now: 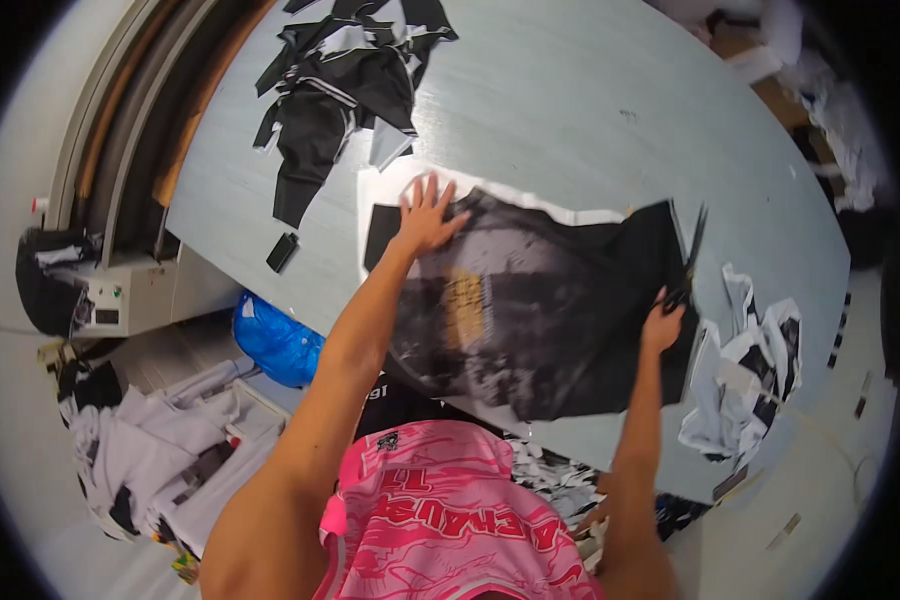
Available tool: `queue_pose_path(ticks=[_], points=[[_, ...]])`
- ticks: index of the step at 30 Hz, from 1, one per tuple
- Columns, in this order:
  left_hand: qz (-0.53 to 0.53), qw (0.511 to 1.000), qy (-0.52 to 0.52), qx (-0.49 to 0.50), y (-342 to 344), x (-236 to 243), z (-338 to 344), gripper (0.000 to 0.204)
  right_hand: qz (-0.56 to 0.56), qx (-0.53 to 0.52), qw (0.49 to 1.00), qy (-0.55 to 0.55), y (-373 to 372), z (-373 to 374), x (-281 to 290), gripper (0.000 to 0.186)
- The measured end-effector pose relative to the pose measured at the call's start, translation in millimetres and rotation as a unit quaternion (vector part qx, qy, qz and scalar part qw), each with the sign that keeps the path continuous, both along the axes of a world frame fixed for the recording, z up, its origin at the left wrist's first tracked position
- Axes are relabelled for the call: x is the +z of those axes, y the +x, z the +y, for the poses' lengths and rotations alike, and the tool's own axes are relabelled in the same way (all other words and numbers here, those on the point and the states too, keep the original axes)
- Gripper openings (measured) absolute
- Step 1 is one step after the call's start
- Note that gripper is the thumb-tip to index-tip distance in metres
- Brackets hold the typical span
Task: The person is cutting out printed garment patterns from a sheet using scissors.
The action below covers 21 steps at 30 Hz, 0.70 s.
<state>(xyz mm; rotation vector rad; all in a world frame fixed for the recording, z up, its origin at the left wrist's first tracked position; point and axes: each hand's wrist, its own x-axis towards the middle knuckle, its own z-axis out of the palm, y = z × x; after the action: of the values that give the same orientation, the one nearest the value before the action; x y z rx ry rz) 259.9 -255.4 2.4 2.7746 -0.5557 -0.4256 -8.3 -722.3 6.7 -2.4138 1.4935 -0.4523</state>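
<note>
A black printed fabric panel (530,330) with a grey and gold design lies over white paper or backing (370,180) on the pale table (590,100). My left hand (430,215) rests with fingers spread on the panel's upper left part. My right hand (663,320) grips the handles of black scissors (697,245) at the panel's right edge, the blades pointing up, away from me.
Cut black pieces (340,90) lie at the back left, beside a small black object (282,253). White and black scraps (745,370) lie at right. A blue plastic bag (275,340), fabric piles (170,440) and a long machine (115,310) are at left.
</note>
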Motion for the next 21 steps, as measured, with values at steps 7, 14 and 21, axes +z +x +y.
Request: queue_pose_path(ticks=[7,14,21], points=[[-0.037,0.95,-0.31,-0.013,20.1,77.1,-25.9,0.072,-0.244,-0.009,0.952,0.185,10.5,-26.3,58.5,0.054],[-0.038,0.983,-0.167,-0.073,-175.6,54.6,141.7,0.058,-0.071,0.16,0.973,0.15,-185.2,199.3,64.3,0.033],[0.513,0.833,-0.109,0.177,-294.6,11.2,224.5,0.056,-0.056,0.088,0.759,0.643,-370.7,396.9,106.4,0.021]])
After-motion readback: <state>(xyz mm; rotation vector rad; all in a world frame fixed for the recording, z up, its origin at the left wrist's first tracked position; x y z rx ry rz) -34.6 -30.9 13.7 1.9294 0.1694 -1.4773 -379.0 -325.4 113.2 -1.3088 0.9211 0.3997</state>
